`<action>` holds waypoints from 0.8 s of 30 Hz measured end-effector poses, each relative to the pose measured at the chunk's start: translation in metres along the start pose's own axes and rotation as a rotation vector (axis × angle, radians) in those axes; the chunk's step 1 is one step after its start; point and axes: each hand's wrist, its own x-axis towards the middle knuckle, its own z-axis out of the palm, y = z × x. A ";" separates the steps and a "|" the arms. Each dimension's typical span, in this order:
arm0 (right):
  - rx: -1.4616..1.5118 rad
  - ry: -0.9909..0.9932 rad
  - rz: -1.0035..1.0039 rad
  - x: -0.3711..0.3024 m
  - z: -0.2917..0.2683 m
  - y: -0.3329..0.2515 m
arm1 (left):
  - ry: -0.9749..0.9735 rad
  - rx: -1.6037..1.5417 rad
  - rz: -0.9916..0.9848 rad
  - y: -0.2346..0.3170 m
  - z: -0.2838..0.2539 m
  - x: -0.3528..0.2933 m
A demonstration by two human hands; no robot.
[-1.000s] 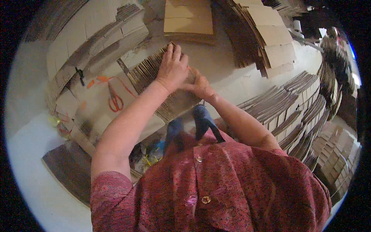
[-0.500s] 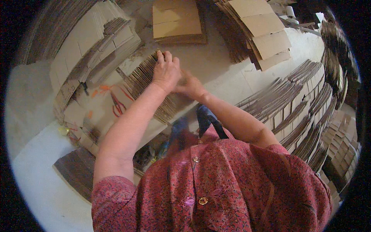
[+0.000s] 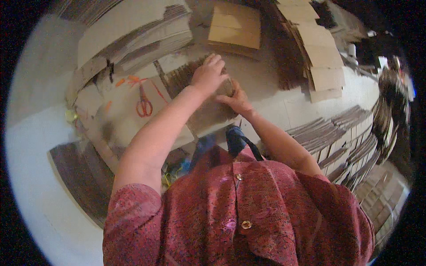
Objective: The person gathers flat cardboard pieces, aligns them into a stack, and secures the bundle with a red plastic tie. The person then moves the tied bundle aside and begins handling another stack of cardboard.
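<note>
Squaring the cardboard stack [image 3: 208, 110] just beyond the person's knees [image 3: 235, 136] seemed the step in hand. The left hand [image 3: 209, 74] lay over it, the right hand [image 3: 238, 101] at its right; whether either grip was clamped could not be told. Next called for even pressure.

The dusky-red fabric shirt [image 3: 270, 208] carries a fine, dark all-over pattern (its round golden button [image 3: 246, 224] shines yellowish); the dull-brown ridged cardboard bundle [image 3: 212, 110] is streaked darker; the rectangular cardboard stack [image 3: 234, 25] is warm tan; the loop-handled scissors [image 3: 143, 98] are red-orange; the fabric trousers [image 3: 204, 147], blue.
</note>
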 end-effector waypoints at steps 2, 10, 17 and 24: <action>0.026 -0.086 0.108 -0.001 -0.001 -0.006 | 0.252 -0.167 -0.072 -0.025 -0.019 -0.023; -0.261 0.136 0.116 0.029 0.004 -0.030 | 0.310 -1.005 -1.187 -0.064 -0.009 -0.155; -0.092 0.070 0.298 0.036 0.010 -0.044 | 0.375 -0.972 -0.874 -0.054 0.066 -0.141; -0.266 0.107 0.291 0.029 -0.008 -0.045 | 0.632 -0.943 -0.718 -0.022 0.092 -0.139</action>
